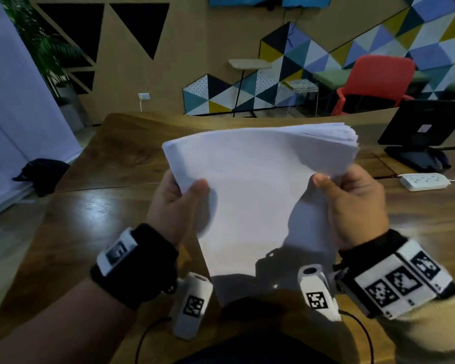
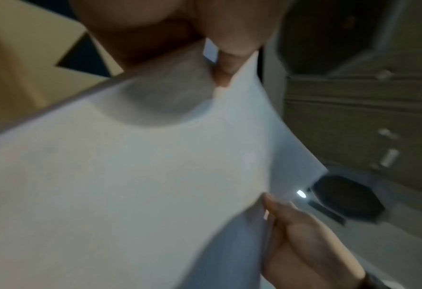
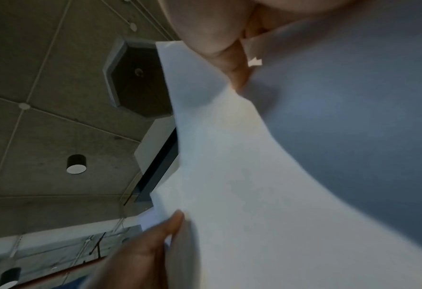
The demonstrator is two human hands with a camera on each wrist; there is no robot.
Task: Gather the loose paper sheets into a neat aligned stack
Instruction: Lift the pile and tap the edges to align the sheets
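Wood bench [image 1: 90,206] in room w/ coloured triangle wall panels; red chair [image 1: 373,82] at 1 o'clock, monitor [image 1: 428,122] + white power strip [image 1: 423,181] at 3 o'clock. Paper stack [image 1: 252,195] held up over bench centre, far edges fanned, not squared. Left hand [image 1: 174,206] grips stack's left edge, thumb on top sheet, fingers underneath. Right hand [image 1: 352,203] pinches right edge, thumb on top; sheets buckle there. Wrist views: paper fills frame, blurred.

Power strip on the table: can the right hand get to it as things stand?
Probably not right now: the right hand is gripping the paper stack together with the left hand. The path to the power strip looks open once it lets go.
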